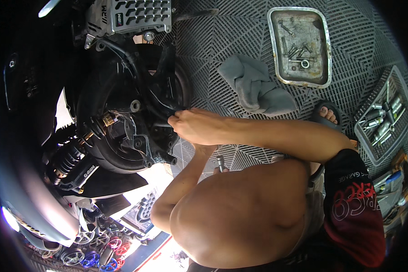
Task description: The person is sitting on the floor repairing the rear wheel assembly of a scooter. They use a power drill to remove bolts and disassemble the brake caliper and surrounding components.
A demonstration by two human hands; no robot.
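Observation:
My right hand [191, 125] has curled fingers at a dark hose or bar [157, 108] beside the scooter's rear wheel [94, 113]; what it grips is unclear. My left hand [204, 148] is mostly hidden behind and below the right one, so its fingers cannot be made out. A metal socket tool [220, 162] stands out below the hands, partly hidden by bare skin. Above the wheel is a silver engine cover [138, 13]. A coil shock absorber [72, 157] runs at the lower left of the wheel.
A grey cloth [258, 93] lies on the grated floor [217, 27], near a metal tray of bolts [299, 72]. A basket of sockets [380, 122] is at right, with more tools [392, 181] below. A sandaled foot [328, 115] is beside the cloth. Coloured wheels [90, 254] show at lower left.

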